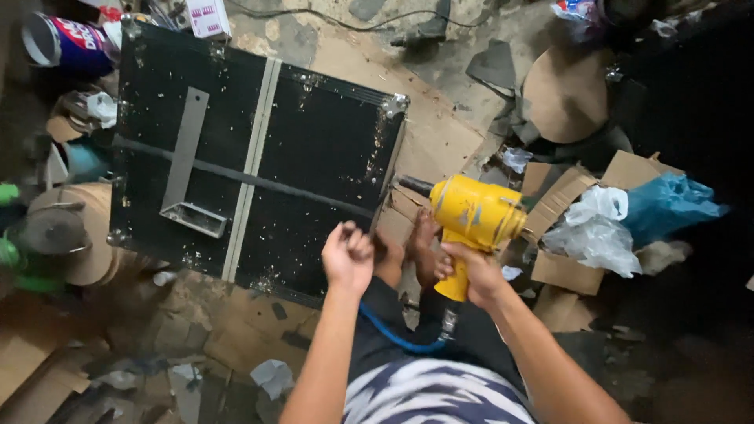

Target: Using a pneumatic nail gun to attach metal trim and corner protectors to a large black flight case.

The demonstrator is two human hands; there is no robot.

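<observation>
My right hand [477, 273] grips the handle of a yellow air-powered rivet gun [473, 213], whose dark nose points left toward the corner of a black flight case [314, 149]. A blue hose [397, 336] runs from the tool's base. My left hand [348, 253] hovers closed in a fist just off the case's near edge; whether something small is inside it cannot be seen. The case lies flat, with aluminium edging, a metal corner piece [395, 104] and a loose metal bracket [185, 157] resting on it. My bare feet [408, 255] stand between the case and the tool.
Cardboard pieces [565, 94] and plastic bags, white [594, 232] and blue [667, 202], lie to the right. A can [59, 43], a round wooden disc [86, 228] and green objects crowd the left. Paper scraps and debris litter the floor.
</observation>
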